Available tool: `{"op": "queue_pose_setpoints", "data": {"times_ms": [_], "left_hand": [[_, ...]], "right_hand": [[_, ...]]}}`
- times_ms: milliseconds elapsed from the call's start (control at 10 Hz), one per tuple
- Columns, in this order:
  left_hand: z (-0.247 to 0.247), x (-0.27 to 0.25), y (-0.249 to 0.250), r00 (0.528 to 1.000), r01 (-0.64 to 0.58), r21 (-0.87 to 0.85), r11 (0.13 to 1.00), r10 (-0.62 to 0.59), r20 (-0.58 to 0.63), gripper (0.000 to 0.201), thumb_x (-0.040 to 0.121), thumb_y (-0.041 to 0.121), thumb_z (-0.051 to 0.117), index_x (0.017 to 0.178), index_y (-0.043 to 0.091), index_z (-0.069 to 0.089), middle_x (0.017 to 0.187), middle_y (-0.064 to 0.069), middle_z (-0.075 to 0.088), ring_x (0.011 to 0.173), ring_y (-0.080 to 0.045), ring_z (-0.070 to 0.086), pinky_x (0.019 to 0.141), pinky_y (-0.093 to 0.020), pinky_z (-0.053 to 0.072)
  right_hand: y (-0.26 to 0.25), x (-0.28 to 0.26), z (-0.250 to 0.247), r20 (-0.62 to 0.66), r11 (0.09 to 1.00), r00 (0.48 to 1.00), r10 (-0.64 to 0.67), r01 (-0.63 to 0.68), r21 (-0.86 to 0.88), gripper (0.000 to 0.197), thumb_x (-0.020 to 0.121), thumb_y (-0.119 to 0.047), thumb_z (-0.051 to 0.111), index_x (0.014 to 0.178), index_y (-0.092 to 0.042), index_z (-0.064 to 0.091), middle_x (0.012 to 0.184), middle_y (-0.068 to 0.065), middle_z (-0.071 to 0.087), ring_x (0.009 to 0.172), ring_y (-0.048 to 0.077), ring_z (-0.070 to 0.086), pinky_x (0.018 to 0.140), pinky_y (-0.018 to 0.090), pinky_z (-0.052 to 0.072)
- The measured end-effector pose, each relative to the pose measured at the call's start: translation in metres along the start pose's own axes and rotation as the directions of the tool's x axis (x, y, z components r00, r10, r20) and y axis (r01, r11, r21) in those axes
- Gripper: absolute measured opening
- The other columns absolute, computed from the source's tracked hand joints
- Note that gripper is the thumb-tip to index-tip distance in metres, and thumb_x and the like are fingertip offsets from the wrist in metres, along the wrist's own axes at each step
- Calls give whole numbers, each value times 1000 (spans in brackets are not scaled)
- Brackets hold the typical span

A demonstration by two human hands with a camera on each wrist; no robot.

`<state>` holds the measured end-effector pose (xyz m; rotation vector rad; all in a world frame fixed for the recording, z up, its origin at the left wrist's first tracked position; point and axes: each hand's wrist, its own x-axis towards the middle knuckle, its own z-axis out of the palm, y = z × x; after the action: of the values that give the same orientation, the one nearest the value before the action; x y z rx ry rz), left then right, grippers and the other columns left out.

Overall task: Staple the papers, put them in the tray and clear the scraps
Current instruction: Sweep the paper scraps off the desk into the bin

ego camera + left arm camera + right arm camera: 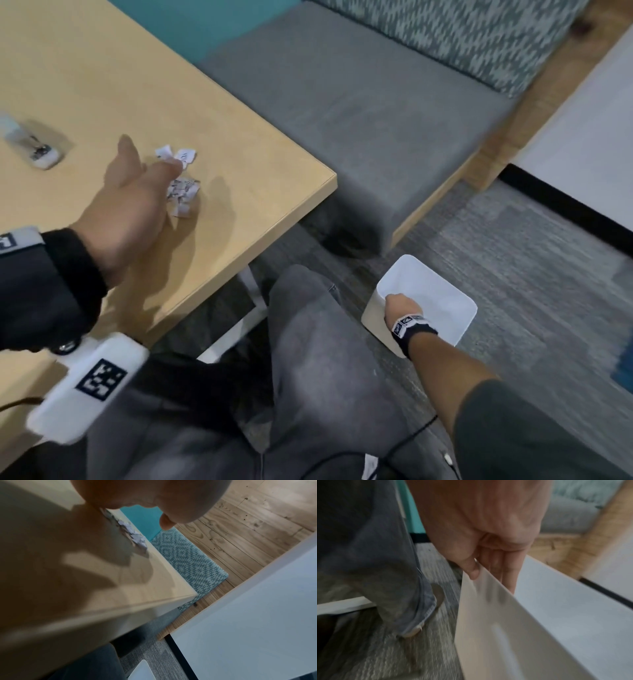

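Small white paper scraps [183,192] lie in a loose heap on the wooden table [239,113], near its right corner. My left hand [150,161] rests on its edge on the table just left of the heap, fingers straight and touching the scraps. The left wrist view shows the scraps [132,534] close under the left hand [154,500]. Down on the carpet, beside my leg, my right hand [399,306] grips the near rim of a white bin [442,301]. In the right wrist view, thumb and fingers [505,574] pinch the bin wall [496,628]. No stapled papers or tray are in view.
A white stapler [37,150] lies on the table at the far left. A grey upholstered bench [376,102] runs beyond the table's right edge. My grey-trousered leg [308,342] is between table and bin. A white panel [589,120] stands to the right.
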<state>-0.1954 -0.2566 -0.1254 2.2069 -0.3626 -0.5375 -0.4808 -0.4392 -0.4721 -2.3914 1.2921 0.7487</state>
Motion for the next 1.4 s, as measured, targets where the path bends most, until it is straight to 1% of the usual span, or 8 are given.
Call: {"op": "queue_pose_setpoints", "data": {"times_ms": [200,300,500,600,800,1000,1200,1400], "left_hand": [[3,-8,3,995,-88,4,996,88,56,74,108,38,44,167,19,3,172,7,16,129,0,30,100,-20,26],[-3,2,-3,993,-116,72,991,115,23,79,106,41,45,167,16,3,175,1,7,158,-17,21,126,-35,21],[-11,10,-3,998,-64,205,977,56,42,69,103,41,42,156,-1,29,163,-15,32,151,-33,31,123,-48,27],[7,3,4,999,-33,373,927,22,34,74,102,48,35,161,5,24,169,-14,23,157,-33,17,125,-49,18],[43,-31,22,988,-110,370,922,63,138,82,104,47,35,166,7,0,176,-9,-1,163,-26,-6,130,-46,-1],[24,7,32,999,-43,420,906,32,33,72,103,41,36,162,3,20,172,-12,14,160,-31,11,127,-48,14],[25,38,21,998,-10,545,839,-21,51,65,98,40,34,152,5,43,160,-21,34,148,-43,27,122,-53,22],[47,-5,34,999,-17,504,864,-10,51,59,103,34,32,154,3,37,155,-15,36,148,-33,27,120,-47,24]], "right_hand": [[-35,-30,-64,-31,985,989,-142,139,-104,28,98,-3,45,117,-5,64,122,15,67,112,32,66,88,36,52],[-55,-48,-90,-38,962,975,-217,207,-178,25,97,-2,48,114,-4,66,118,16,69,107,33,68,80,34,52],[-80,-93,-134,-82,916,944,-320,287,-279,26,99,-6,47,118,-7,65,120,12,68,110,29,67,85,32,51],[-87,-118,-155,-91,893,930,-356,311,-325,29,99,-7,45,122,-9,63,125,12,66,114,29,65,91,33,50],[-94,-161,-190,-96,856,903,-418,356,-374,22,95,-1,44,103,-13,61,113,12,65,107,28,66,72,28,42],[-93,-188,-214,-162,826,861,-482,385,-412,20,91,2,46,90,-16,54,87,9,54,80,28,56,64,28,41],[-82,-203,-229,-130,676,770,-625,451,-583,22,91,5,44,86,-16,47,65,-1,27,72,30,44,45,27,16],[-70,-215,-247,-57,527,671,-740,525,-668,25,92,5,41,99,-13,57,74,8,51,72,31,44,45,30,16]]}}
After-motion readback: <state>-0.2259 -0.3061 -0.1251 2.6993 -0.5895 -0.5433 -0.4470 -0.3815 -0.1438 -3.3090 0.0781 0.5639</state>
